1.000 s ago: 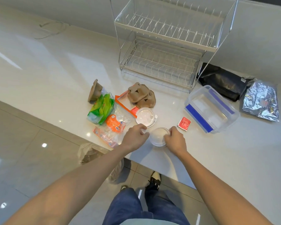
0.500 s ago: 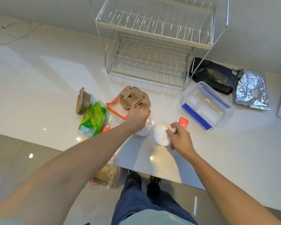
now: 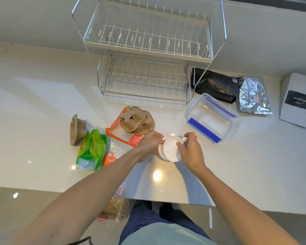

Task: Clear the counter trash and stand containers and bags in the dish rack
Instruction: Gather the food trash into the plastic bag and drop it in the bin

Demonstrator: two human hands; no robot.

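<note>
White glossy counter (image 3: 42, 106) fills the view from a head camera looking down, with a pale wall behind it. Both hands meet just above the counter's near edge, holding small round white plastic containers (image 3: 170, 149) between them. The left hand (image 3: 148, 144) curls its fingers around the stack from the left; the right hand (image 3: 189, 149) pinches the rim of the top piece from the right, fingers bent and clamped on it. How many pieces are nested cannot be told. Just behind the right fingers lies a small red sauce packet (image 3: 193, 137), mostly hidden. Left of the left fingers sits the trash: an orange-edged clear bag (image 3: 117, 133), brown pulp cup holders (image 3: 138, 121), a green wrapper (image 3: 92, 151) and a brown paper piece (image 3: 77, 129). Beyond the right fingers, farther back, rests a clear box with blue clips (image 3: 212, 119), its long axis running diagonally away to the left. Directly ahead of both hands, well apart from them, stands the two-tier wire dish rack (image 3: 148, 59), with nothing seen in it. To its right lie a black bag (image 3: 215, 85), a silver foil bag (image 3: 253, 96) and a white box (image 3: 298, 101). Likely the held containers go straight forward into the rack.
</note>
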